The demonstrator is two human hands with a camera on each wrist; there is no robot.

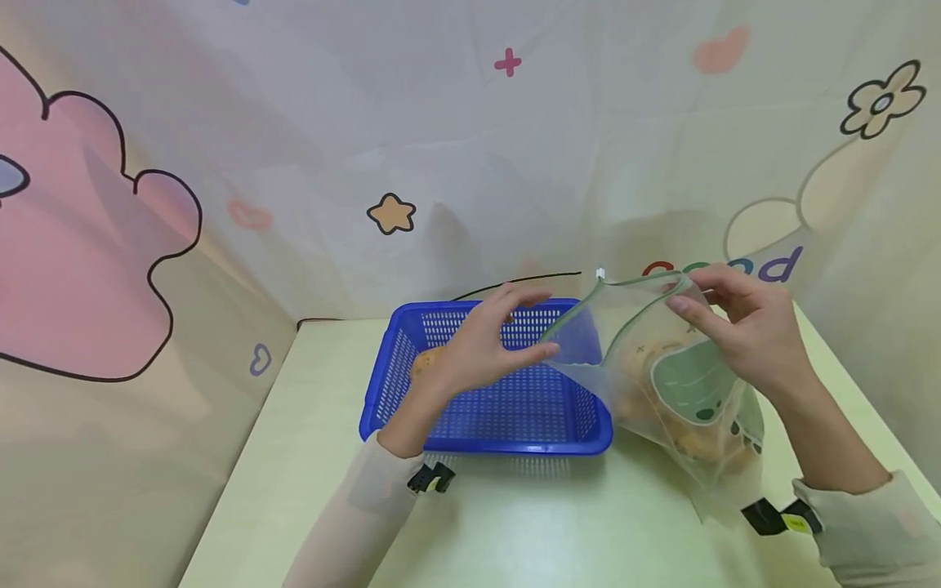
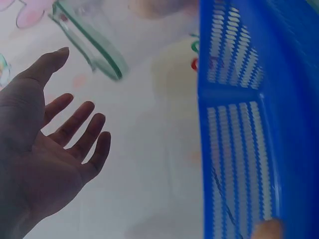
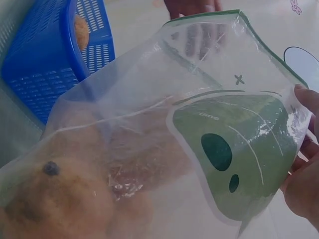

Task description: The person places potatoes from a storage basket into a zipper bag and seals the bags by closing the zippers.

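Observation:
My right hand (image 1: 764, 335) pinches the green-edged rim of a clear zip bag (image 1: 625, 376) between thumb and fingers. The bag's mouth gapes toward the left, and a green printed shape covers part of its side. Inside are round yellow-orange fruits (image 3: 65, 199), one with a dark spot, blurred by the plastic. My left hand (image 1: 478, 343) hovers over the blue basket (image 1: 485, 447), fingers spread and holding nothing. In the left wrist view, a gap separates that hand (image 2: 55, 144) from the bag's rim (image 2: 94, 45). One more yellow-orange fruit (image 1: 426, 362) lies in the basket, partly behind my left wrist.
Both basket and bag stand on a pale table (image 1: 294, 457), the bag to the right of the basket. A printed cloth (image 1: 470, 163) hangs behind and at the sides. A thin dark cord (image 1: 515, 279) runs along the table's back edge.

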